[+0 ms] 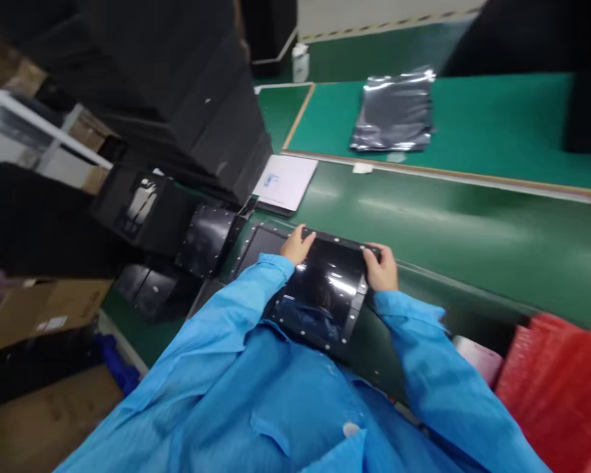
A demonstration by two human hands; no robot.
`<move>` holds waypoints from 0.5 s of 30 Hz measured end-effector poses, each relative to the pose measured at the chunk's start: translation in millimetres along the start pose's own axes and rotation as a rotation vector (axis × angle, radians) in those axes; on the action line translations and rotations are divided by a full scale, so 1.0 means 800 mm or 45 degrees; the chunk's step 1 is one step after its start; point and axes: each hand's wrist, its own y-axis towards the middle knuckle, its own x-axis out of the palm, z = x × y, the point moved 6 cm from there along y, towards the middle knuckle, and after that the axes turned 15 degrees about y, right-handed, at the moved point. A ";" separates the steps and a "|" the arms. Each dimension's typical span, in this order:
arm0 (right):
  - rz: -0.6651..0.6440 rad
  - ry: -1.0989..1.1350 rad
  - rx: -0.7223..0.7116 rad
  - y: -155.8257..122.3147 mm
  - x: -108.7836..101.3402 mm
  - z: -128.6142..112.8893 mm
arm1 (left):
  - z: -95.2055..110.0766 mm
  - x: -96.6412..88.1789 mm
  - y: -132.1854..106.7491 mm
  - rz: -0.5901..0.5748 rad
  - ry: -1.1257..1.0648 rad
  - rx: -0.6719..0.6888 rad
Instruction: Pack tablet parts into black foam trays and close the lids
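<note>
A glossy black panel (325, 289) with small white studs along its rim lies tilted at the near edge of the dark green belt (448, 223). My left hand (298, 246) grips its far left corner, fingers curled over the edge. My right hand (381, 268) grips its far right corner the same way. Both arms are in blue sleeves. A second similar panel (259, 246) lies partly under it to the left.
More black panels (209, 240) and tall stacks of black foam (197, 98) stand at the left. A white sheet (285, 180) lies on the belt. A silver bag (394, 112) rests on the far green table. Red packing material (556, 387) sits at the right. Cardboard boxes (44, 309) stand at the lower left.
</note>
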 end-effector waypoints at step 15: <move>-0.429 -0.845 -0.786 -0.042 0.072 -0.060 | -0.057 0.037 -0.238 -0.269 0.239 1.438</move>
